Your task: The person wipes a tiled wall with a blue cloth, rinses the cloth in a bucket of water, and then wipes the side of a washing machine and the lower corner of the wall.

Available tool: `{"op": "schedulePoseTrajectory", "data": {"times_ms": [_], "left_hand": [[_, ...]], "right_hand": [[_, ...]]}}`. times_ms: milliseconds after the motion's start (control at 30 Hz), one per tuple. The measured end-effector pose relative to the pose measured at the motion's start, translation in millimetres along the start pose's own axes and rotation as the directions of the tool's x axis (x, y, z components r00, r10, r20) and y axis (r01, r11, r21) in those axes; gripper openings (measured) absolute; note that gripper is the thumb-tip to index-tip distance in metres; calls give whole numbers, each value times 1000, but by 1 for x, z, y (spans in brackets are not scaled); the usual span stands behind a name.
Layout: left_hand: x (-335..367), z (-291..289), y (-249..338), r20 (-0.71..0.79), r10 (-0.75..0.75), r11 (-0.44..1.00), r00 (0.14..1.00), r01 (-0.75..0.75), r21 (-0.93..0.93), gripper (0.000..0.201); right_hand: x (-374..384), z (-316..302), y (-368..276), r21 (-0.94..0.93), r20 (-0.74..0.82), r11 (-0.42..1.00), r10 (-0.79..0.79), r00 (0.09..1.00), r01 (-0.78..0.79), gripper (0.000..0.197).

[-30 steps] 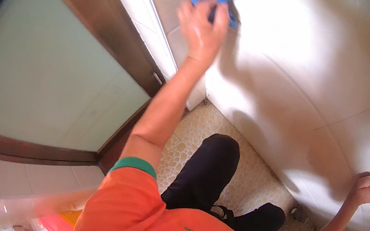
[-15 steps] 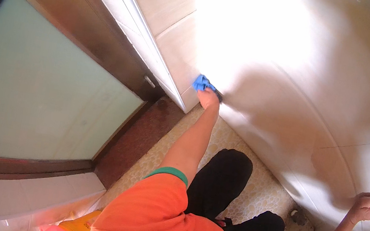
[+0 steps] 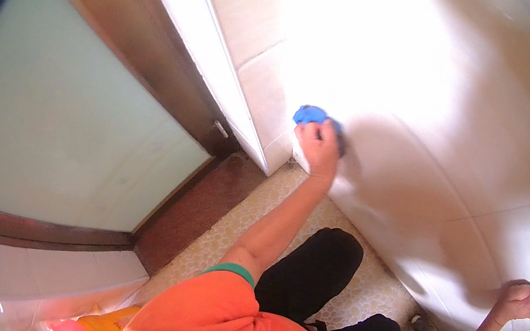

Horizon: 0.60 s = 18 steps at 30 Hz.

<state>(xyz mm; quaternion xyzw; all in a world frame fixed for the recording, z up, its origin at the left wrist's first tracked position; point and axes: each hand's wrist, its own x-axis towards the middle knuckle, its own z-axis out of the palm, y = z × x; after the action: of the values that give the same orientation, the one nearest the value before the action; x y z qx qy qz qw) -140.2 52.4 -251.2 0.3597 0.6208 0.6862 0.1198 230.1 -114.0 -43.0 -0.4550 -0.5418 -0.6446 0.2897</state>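
Note:
A crumpled blue cloth (image 3: 310,114) is pressed to the pale tiled wall (image 3: 410,168), low down near the corner. My left hand (image 3: 321,145) has its fingers closed around this cloth, and darker blue folds stick out on its right side. Off to the right, my right hand (image 3: 528,301) is close to the same wall with its fingers stretched out and nothing in them. Whether it touches the wall I cannot tell.
At left stands a brown-framed door (image 3: 198,103) with a frosted panel (image 3: 79,115). A reddish-brown threshold (image 3: 209,209) borders the pebble-patterned floor (image 3: 348,296). My black-trousered knees (image 3: 315,263) are near the wall. Orange and pink items (image 3: 104,327) lie at lower left; a drain fitting (image 3: 421,323) sits at lower right.
My left hand and the blue cloth have moved a little right along the wall, away from the corner. My right hand has stayed nearly in place, and the view has shifted slightly.

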Motion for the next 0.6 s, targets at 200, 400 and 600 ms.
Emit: {"op": "schedulePoseTrajectory", "data": {"times_ms": [200, 400, 600], "left_hand": [[0, -8, 124, 49, 537, 831, 842, -518, -200, 41], [49, -2, 111, 93, 616, 786, 782, -618, -9, 43], [107, -10, 83, -53, 453, 882, 890, -439, 170, 37]], "right_hand": [[-8, -3, 9, 19, 8, 999, 31, 999, -31, 36], [-10, 1, 22, -19, -33, 1000, -14, 999, 13, 34], [-10, 1, 16, -39, -16, 999, -23, 1000, 22, 34]]}}
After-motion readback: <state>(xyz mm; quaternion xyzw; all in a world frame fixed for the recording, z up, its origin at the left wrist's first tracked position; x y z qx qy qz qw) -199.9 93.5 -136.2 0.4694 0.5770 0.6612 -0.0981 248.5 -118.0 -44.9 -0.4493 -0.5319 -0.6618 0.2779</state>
